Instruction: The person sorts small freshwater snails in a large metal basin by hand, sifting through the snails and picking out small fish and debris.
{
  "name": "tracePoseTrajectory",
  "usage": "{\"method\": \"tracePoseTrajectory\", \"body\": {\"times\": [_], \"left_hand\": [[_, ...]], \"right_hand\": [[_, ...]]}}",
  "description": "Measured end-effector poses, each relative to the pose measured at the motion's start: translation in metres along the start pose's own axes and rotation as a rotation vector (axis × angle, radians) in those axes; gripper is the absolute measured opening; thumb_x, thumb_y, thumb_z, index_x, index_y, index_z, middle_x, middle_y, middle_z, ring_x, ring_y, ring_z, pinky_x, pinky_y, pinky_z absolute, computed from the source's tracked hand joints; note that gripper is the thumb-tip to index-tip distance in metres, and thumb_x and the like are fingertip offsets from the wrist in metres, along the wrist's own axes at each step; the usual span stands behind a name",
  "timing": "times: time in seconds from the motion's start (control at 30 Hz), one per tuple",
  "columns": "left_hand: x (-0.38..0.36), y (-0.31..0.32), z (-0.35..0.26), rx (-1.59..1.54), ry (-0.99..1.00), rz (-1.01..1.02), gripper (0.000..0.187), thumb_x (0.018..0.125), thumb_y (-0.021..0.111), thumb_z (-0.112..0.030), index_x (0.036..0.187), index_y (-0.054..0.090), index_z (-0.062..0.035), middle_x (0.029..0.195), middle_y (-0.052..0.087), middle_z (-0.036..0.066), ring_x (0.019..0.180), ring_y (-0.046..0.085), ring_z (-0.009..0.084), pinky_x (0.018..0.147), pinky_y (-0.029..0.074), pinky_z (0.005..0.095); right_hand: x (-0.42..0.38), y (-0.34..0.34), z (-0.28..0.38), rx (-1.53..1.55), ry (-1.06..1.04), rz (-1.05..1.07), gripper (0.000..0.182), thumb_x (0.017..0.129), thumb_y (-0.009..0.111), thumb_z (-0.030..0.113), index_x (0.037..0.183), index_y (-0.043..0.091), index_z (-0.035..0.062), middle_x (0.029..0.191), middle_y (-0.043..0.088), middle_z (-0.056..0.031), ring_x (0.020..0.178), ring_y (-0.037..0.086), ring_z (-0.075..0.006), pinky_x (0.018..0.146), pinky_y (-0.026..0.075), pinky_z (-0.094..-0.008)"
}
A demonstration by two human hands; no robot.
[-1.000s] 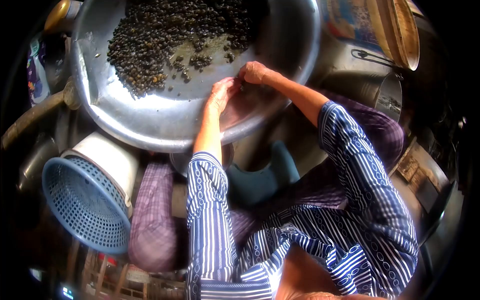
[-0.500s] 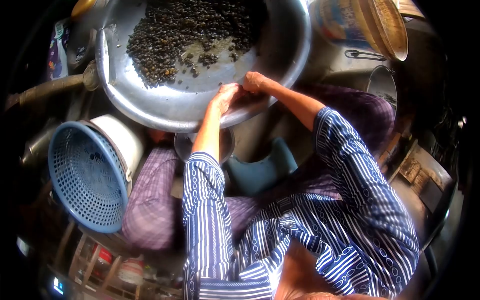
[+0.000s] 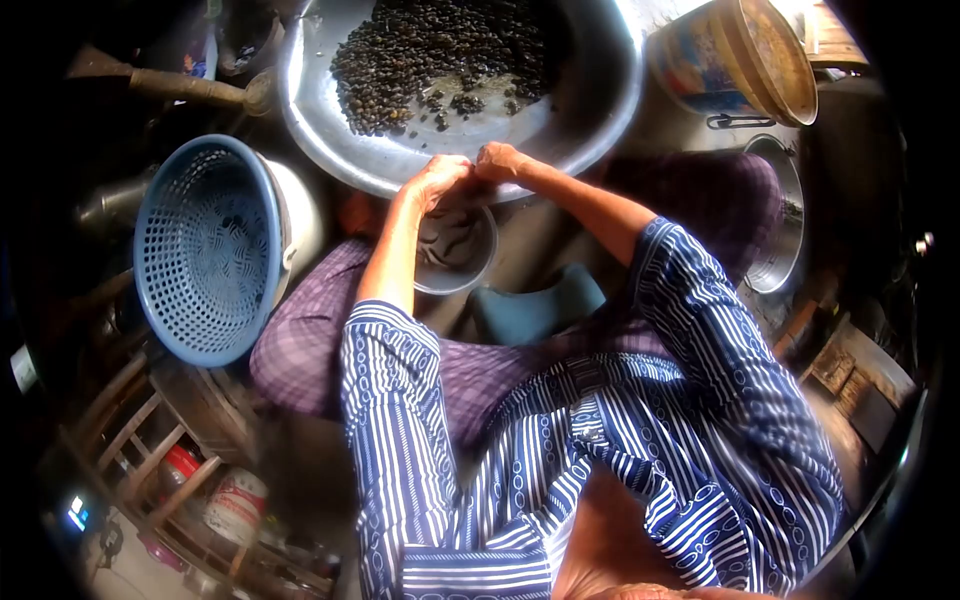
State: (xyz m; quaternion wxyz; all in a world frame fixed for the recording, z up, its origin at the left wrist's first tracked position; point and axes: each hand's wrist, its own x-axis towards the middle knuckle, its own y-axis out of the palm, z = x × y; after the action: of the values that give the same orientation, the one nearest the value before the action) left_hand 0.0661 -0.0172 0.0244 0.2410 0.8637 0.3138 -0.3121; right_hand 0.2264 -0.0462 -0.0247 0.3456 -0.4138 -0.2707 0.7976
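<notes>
A wide metal basin [image 3: 350, 168] holds a heap of small dark shells or snails [image 3: 440, 60]. At its near rim my left hand [image 3: 438, 180] and my right hand [image 3: 503, 163] meet, both with fingers closed. Whatever is between the fingers is too small to make out. Just below my left hand stands a small bowl [image 3: 455, 280] with some dark, thin things inside, partly hidden by my forearm.
A blue perforated basket [image 3: 150, 255] rests against a white bucket [image 3: 303, 215] at the left. A stained bucket [image 3: 700, 60] lies tilted at the upper right, above a metal pot [image 3: 790, 225]. A blue-green object [image 3: 540, 310] sits between my legs.
The view has shifted, so the big basin appears higher and farther right. More of the small bowl now shows below my left hand. Both hands remain together, closed, near the basin's rim.
</notes>
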Motion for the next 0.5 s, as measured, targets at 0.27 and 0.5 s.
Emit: {"method": "tracePoseTrajectory", "body": {"times": [0.27,0.5], "left_hand": [[-0.069,-0.013,0.024,0.412,-0.104,-0.002,0.012,0.070,0.062,-0.014,0.074,0.064,-0.0038,0.065,0.059,0.001,0.056,0.050,0.0082,0.052,0.040,0.0217],[-0.073,-0.008,-0.020,0.313,0.221,-0.232,0.017,0.076,0.054,-0.014,0.079,0.064,-0.0005,0.070,0.064,0.008,0.064,0.061,0.0192,0.058,0.049,0.0298]], "right_hand": [[-0.069,0.004,0.102,0.416,-0.010,-0.171,0.023,0.069,0.054,0.020,0.081,0.067,0.0065,0.074,0.063,-0.0167,0.068,0.061,-0.0302,0.066,0.049,-0.0377],[-0.064,-0.027,0.080,1.133,0.168,-0.181,0.023,0.073,0.059,0.012,0.092,0.064,0.0010,0.077,0.066,-0.0112,0.066,0.064,-0.0169,0.060,0.052,-0.0282]]}}
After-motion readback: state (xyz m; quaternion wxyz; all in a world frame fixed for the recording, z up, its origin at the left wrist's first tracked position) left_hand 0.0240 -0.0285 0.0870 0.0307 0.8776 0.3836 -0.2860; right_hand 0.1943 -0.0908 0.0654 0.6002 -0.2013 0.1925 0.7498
